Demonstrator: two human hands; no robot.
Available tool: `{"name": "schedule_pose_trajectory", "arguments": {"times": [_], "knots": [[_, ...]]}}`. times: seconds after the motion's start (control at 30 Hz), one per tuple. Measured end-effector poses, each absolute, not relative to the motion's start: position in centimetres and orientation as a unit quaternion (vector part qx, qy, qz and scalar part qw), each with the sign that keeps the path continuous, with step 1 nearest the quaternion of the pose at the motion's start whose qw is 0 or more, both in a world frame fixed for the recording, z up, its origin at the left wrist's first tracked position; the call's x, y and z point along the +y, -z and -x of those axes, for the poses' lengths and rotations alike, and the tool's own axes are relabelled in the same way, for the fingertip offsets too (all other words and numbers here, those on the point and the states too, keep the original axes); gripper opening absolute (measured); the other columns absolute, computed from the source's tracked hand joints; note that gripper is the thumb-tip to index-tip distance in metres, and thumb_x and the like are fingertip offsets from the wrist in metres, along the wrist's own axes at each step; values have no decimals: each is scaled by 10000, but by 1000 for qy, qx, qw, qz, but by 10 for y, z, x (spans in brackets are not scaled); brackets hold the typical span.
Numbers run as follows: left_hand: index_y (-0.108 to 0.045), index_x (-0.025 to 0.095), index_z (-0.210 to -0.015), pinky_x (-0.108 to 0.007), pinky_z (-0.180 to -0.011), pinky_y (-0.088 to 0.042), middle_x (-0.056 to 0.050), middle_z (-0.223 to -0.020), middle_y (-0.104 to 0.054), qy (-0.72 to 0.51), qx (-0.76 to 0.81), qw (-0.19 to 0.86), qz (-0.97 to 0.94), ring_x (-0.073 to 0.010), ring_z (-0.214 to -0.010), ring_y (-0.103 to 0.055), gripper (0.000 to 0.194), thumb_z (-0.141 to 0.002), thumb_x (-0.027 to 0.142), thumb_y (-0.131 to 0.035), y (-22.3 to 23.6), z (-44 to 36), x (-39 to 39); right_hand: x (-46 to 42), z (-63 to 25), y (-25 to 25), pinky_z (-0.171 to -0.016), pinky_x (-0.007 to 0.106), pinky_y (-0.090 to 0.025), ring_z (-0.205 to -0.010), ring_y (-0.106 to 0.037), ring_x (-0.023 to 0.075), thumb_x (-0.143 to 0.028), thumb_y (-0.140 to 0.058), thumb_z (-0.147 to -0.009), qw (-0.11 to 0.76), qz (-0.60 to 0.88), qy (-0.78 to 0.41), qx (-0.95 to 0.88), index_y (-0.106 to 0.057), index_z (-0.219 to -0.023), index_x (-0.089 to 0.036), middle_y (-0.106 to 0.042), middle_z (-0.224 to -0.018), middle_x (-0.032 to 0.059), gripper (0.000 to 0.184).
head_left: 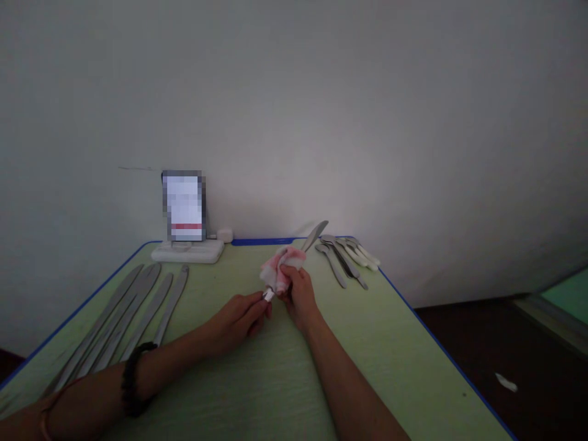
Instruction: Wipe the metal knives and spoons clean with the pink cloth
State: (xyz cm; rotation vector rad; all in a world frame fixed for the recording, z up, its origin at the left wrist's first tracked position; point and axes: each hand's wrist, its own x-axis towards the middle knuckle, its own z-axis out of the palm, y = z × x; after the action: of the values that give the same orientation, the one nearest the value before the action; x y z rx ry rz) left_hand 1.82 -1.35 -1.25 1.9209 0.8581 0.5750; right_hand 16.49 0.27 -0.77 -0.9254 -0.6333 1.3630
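Observation:
Over the middle of the table, my left hand (248, 312) pinches the handle end of a table knife (316, 234). The knife slants up to the right, its bare blade pointing toward the wall. A pink and white cloth (272, 272) wraps the knife's middle and hides that stretch of it. My right hand (298, 291) is closed on the cloth around the knife, thumb on top. Several metal knives (160, 300) lie side by side at the left, partly covered by my left forearm. At the back right several spoons (331, 263) lie grouped, some with white handles.
A phone (186, 205) with a blurred screen stands on a white stand (188, 251) at the back left, beside a white plug (225, 235). The pale green table (367, 380) has a blue edge and meets the wall. A white scrap (506, 382) lies on the dark floor.

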Motion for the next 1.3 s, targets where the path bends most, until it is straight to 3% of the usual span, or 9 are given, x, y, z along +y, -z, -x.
{"name": "schedule_pose_trajectory", "arguments": {"times": [0.47, 0.83, 1.3], "knots": [[-485, 186, -789, -207, -490, -357, 62, -523, -448, -236, 335, 448, -795, -104, -465, -416, 331, -939, 394, -277, 12, -18, -15, 2, -166, 9, -367, 202, -218, -384, -295, 49, -416, -635, -618, 598, 441, -560, -366, -452, -617, -184, -371, -453, -90, 296], [-500, 182, -765, -199, -453, -326, 62, -517, -438, -217, 349, 465, -784, -98, -452, -405, 351, -923, 430, -308, 14, -18, -15, -1, -165, 5, -498, 227, -310, -532, -372, 87, -438, -565, -674, 567, 504, -441, -481, -524, -621, -151, -452, -562, -38, 295], [-434, 200, -625, -222, -484, -334, 61, -494, -456, -234, 402, 444, -766, -109, -457, -421, 381, -893, 449, -328, 6, -23, -15, -4, -160, 5, -480, 225, -296, -507, -372, 89, -477, -531, -712, 568, 560, -349, -492, -521, -616, -154, -460, -543, -32, 337]]}}
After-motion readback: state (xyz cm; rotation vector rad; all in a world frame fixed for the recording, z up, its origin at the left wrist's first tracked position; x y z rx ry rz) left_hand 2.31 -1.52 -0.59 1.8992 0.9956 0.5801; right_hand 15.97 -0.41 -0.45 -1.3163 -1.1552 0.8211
